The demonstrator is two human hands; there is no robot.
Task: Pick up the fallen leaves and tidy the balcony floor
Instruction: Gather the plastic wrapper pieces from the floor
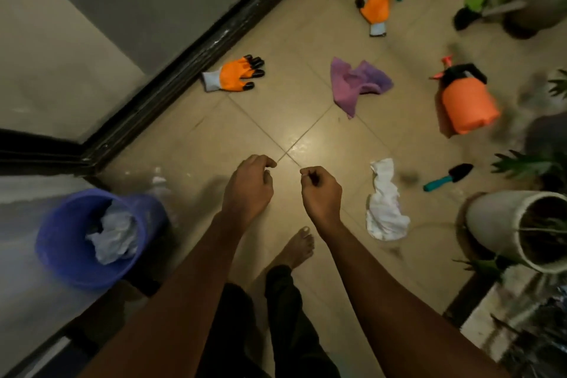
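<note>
A person stands barefoot on the tiled balcony floor, both arms held out ahead. The left hand shows a released grip, fingers loosely curled around nothing visible. The right hand is clenched; whether its grip pinches anything cannot be told. A dark speck, possibly a leaf, lies blurred at 3 o'clock beside a white cloth. A blue bucket stands at 8 o'clock, an orange glove at 11, a purple cloth at 1.
</note>
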